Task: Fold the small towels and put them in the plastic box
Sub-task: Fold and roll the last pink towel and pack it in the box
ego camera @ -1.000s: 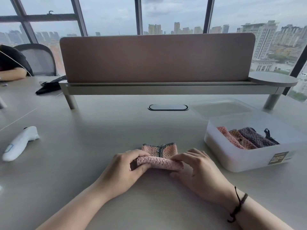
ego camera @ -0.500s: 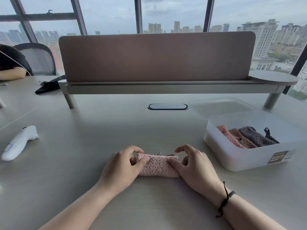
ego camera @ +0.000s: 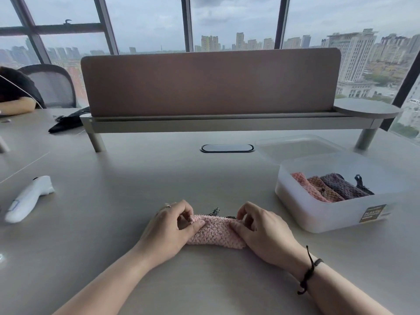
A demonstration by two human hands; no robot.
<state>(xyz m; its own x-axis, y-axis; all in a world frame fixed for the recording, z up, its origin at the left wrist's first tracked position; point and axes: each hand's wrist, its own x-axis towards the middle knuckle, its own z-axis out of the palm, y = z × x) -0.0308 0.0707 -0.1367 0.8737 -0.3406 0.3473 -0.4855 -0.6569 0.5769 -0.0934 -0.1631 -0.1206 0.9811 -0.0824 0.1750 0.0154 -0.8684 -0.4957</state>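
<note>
Pink towel (ego camera: 216, 233) rolled tighter since 0.5 s ago.
Left hand (ego camera: 168, 228) and right hand (ego camera: 263, 228) pinch its ends on bench (ego camera: 136, 183); plastic box (ego camera: 336, 214) holds 3, next.

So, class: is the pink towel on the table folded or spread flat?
Folded: the pink towel is a narrow, thick bundle, pinched by left hand and right hand.

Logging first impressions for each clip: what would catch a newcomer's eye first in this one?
Front and centre, the left hand and right hand pinch the two ends of a folded pink towel lying on the grey table. To the right stands an open plastic box with three folded towels lined up inside. Behind it all, a brown desk divider stands before tall windows onto a city skyline.
</note>
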